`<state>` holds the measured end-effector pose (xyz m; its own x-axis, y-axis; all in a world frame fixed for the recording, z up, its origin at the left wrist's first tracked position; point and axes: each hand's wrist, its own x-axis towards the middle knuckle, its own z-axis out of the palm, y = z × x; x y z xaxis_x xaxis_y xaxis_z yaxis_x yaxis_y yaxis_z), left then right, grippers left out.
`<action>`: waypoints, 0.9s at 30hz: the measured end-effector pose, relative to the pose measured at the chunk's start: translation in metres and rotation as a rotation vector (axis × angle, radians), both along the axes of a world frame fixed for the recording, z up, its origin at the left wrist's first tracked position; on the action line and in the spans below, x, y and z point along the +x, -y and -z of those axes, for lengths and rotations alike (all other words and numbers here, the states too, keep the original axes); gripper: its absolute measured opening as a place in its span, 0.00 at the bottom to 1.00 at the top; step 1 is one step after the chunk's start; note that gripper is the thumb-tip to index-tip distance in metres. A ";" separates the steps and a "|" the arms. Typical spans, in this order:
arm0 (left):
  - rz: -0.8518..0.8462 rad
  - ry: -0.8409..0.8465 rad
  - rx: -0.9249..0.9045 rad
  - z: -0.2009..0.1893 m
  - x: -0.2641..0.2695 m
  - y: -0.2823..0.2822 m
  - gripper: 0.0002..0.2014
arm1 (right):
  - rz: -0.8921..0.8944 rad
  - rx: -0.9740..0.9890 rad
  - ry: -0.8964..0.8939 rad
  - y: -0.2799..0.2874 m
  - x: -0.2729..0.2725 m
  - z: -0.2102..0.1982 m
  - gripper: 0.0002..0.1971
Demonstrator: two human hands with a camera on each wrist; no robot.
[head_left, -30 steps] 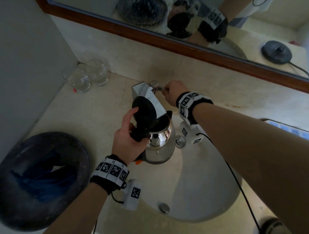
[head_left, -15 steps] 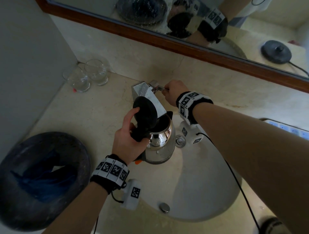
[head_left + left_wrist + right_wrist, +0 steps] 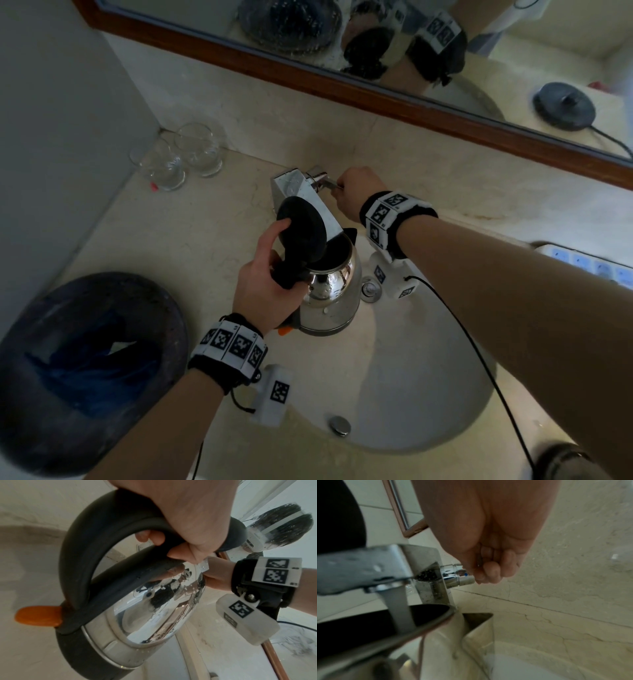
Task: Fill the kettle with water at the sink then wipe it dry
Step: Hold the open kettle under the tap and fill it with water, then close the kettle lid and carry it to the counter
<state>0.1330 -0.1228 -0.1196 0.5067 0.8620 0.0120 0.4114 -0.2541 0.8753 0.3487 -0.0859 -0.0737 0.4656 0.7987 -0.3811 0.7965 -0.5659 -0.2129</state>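
A shiny steel kettle (image 3: 334,294) with a black handle (image 3: 102,524) and its black lid (image 3: 301,233) flipped up hangs over the sink basin (image 3: 411,394), its mouth under the square chrome faucet (image 3: 301,195). My left hand (image 3: 263,287) grips the kettle's handle, fingers curled round it in the left wrist view. My right hand (image 3: 352,195) grips the faucet lever (image 3: 458,576) at the tap's right side. In the right wrist view a stream of water (image 3: 397,609) falls from the spout into the kettle's dark opening (image 3: 368,616).
Two clear glasses (image 3: 185,157) stand at the back left corner of the beige counter (image 3: 154,246). A dark round bin (image 3: 78,370) with a blue liner sits lower left. A white power strip (image 3: 589,263) lies at the right, under the wood-framed mirror (image 3: 376,92).
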 end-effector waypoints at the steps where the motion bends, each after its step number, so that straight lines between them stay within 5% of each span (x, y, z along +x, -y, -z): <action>1: 0.000 0.005 0.002 0.001 -0.001 0.000 0.44 | -0.016 -0.002 0.000 0.002 -0.002 0.001 0.15; 7: 0.029 0.009 -0.006 0.006 -0.004 0.001 0.44 | -0.058 0.006 0.002 0.010 -0.009 -0.003 0.16; 12: 0.068 0.031 0.006 0.004 -0.010 0.000 0.44 | 0.059 0.082 -0.207 0.053 -0.001 0.001 0.18; 16: 0.117 0.058 0.027 0.001 -0.017 0.001 0.44 | 0.023 -0.087 -0.220 0.094 0.002 0.009 0.21; 24: 0.252 0.089 0.049 -0.007 -0.027 0.005 0.47 | -0.030 -0.145 -0.237 0.118 -0.022 -0.010 0.11; 27: 0.345 0.090 0.186 -0.011 -0.030 0.006 0.43 | -0.010 -0.132 -0.245 0.131 -0.023 -0.016 0.11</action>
